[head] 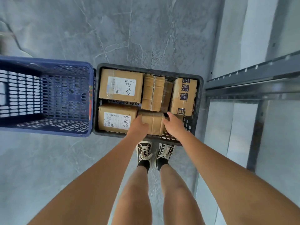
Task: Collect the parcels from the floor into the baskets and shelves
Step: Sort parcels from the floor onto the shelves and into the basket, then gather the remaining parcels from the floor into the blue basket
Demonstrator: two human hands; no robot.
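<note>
A black plastic basket stands on the floor in front of my feet and holds several brown cardboard parcels. Both hands reach into its near side. My left hand and my right hand grip the two ends of a small taped parcel at the near middle. A labelled parcel lies to its left, another labelled parcel behind that. A taped parcel and a box with blue printed characters fill the far right.
A blue plastic basket with nothing in it stands directly left of the black one. A grey metal shelf frame rises on the right, one leg close to the black basket. Grey marbled floor lies all around.
</note>
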